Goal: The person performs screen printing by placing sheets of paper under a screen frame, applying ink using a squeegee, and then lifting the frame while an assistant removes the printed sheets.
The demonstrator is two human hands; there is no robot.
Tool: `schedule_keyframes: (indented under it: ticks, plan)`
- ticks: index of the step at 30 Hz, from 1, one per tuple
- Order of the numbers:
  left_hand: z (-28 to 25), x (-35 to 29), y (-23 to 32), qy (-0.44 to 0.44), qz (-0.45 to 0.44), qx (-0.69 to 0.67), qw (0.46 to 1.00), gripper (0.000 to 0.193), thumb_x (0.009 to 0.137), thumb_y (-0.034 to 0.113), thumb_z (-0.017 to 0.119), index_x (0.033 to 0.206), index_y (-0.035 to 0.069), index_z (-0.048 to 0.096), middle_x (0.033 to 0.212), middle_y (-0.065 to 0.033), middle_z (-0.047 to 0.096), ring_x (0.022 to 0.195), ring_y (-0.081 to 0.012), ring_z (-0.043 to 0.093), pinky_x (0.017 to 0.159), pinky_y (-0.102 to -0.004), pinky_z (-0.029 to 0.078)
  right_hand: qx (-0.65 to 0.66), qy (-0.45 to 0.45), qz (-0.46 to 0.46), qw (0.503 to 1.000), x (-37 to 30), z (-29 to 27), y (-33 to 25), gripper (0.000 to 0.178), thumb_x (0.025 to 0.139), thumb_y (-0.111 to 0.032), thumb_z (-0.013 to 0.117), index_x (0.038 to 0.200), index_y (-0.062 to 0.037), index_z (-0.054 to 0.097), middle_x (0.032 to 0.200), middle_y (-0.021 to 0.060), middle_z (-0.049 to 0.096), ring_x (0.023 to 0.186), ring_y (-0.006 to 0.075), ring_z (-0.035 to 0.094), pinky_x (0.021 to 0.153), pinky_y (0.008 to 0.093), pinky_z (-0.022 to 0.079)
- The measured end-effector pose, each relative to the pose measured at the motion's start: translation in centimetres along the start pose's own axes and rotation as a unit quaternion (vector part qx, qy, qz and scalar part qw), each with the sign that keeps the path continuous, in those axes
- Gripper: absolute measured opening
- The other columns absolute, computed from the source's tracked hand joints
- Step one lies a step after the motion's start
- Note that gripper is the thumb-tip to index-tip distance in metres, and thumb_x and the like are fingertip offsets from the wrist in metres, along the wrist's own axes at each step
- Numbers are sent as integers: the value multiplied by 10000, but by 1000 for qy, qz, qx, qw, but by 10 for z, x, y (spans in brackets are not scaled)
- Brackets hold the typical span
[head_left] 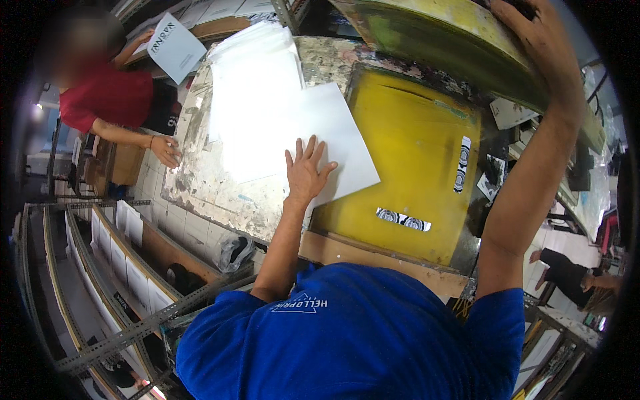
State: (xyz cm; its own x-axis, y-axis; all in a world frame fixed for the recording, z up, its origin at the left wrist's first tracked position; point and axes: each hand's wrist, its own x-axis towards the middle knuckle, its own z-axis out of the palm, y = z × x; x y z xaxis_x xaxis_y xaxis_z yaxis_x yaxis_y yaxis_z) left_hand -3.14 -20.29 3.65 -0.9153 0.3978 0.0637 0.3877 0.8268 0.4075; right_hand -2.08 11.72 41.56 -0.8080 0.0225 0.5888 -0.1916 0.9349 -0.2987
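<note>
My left hand (308,172) lies flat with its fingers spread on a white sheet (348,140). That sheet overlaps a loose stack of white paper (257,100) on its left and a yellow printing board (407,153) on its right. Two strips with black-and-white ring patterns (403,219) are on the board. Raised at the upper right is a screen-printing frame (460,50), yellow and dark green. My right hand (533,27) grips its upper edge, with some fingers hidden at the picture's rim.
The paint-stained worktable (200,157) carries the paper. To the left stands a person in a red shirt (117,97), one hand holding a printed sheet (175,50), the other by the table edge. Metal racks (127,247) with white sheets fill the lower left. Another person (573,277) appears far right.
</note>
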Motion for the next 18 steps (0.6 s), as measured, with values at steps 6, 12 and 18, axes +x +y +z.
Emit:
schedule_keyframes:
  ticks: [6, 12, 18]
  plan:
    - [63, 22, 38, -41, 138, -27, 989, 694, 885, 493, 688, 1461, 137, 535, 1611, -120, 374, 1499, -434, 265, 1200, -647, 175, 32, -46, 5, 998, 4, -17, -2, 391, 845, -225, 658, 1105, 57, 736, 915, 182, 765, 739, 210, 669, 746, 314, 535]
    - [101, 73, 107, -96, 285, -38, 953, 699, 880, 512, 679, 1466, 161, 530, 1619, -76, 364, 1522, -378, 235, 1228, -611, 150, 67, -12, -45, 997, 19, -1, 41, 382, 853, -253, 672, 1080, 47, 743, 940, 197, 766, 770, 230, 693, 760, 322, 539]
    - [115, 69, 143, -152, 327, -56, 931, 723, 885, 515, 666, 1484, 143, 508, 1633, -70, 339, 1540, -345, 200, 1251, -588, 95, 83, -15, -27, 996, 18, 0, 45, 377, 841, -239, 668, 1076, 46, 745, 907, 199, 763, 751, 221, 692, 749, 324, 543]
